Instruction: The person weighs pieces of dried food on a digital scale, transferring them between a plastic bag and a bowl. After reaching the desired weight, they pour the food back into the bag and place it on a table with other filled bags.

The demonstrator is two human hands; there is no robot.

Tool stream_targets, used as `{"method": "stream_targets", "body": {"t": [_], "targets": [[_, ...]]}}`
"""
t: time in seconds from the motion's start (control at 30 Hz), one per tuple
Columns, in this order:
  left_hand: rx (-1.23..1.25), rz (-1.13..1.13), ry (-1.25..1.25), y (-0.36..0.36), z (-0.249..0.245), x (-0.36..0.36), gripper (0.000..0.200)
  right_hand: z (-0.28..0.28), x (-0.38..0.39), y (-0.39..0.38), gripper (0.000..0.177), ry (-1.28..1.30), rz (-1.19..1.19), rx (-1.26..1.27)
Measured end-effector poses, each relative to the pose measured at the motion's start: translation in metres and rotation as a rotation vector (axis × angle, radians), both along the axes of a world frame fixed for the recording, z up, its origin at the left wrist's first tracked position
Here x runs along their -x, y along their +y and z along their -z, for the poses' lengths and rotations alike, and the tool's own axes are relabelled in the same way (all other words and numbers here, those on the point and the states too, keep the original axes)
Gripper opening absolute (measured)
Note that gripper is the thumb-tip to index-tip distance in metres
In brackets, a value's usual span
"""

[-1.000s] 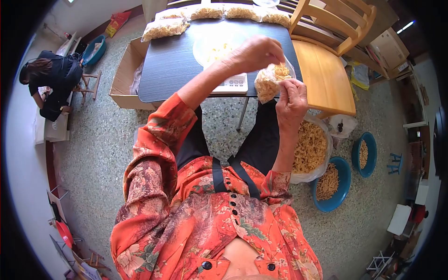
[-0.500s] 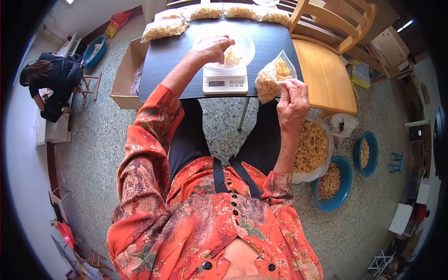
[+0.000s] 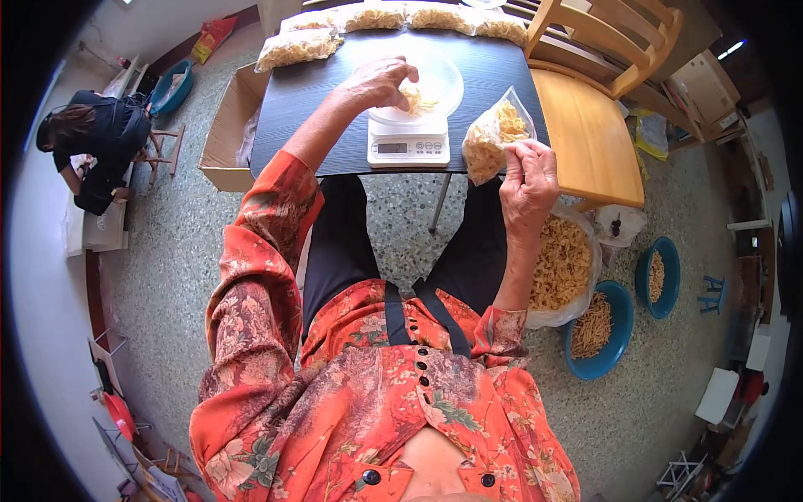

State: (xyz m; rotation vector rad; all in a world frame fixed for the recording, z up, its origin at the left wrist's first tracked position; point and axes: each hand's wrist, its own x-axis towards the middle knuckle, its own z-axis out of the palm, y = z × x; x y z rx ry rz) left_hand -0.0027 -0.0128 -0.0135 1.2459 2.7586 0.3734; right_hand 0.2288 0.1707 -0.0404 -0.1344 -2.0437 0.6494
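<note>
My left hand (image 3: 383, 84) reaches over a clear round bowl (image 3: 447, 75), its fingers curved and apart above a few pale yellow dried strips (image 3: 424, 102). The bowl rests on a white digital kitchen scale (image 3: 409, 149) near the table's front edge; its display is too small to read. With thumb and fingers pinched, my right hand (image 3: 529, 177) grips the lower right edge of a clear plastic bag (image 3: 485, 144). Yellow dried pieces partly fill this bag, and its top stands open. It leans at the table's front right edge.
Several filled bags (image 3: 372, 17) line the back of the dark table (image 3: 335, 71). A cardboard box (image 3: 226, 177) stands left, a wooden chair (image 3: 585, 142) right. On the floor are a large bag of dried pieces (image 3: 560, 263) and blue basins (image 3: 621, 335). Another person (image 3: 100, 138) sits far left.
The thumb and fingers of my left hand have spread a little over the bowl. My right hand keeps its pinch on the bag. The whole view has shifted slightly.
</note>
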Motion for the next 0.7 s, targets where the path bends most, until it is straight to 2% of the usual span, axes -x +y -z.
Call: {"method": "stream_targets", "body": {"t": [0.23,0.4,0.5,0.63,0.7], "targets": [[-0.021,0.035,0.005,0.008,0.008,-0.011,0.036,0.000,0.000,0.001,0.010,-0.002,0.004,-0.008],[0.021,0.080,0.114,0.014,0.012,-0.007,0.010,-0.001,0.001,-0.001,0.010,-0.008,-0.004,0.010],[-0.031,0.062,0.114,0.014,0.015,-0.005,0.006,-0.001,0.001,-0.001,0.010,-0.006,0.000,-0.016],[-0.091,0.007,0.054,0.009,0.009,0.001,0.010,0.000,0.002,0.000,0.011,-0.002,-0.005,-0.014],[-0.213,-0.128,-0.117,0.007,0.000,0.002,0.013,-0.001,0.002,0.000,0.011,0.000,-0.005,-0.012]]}}
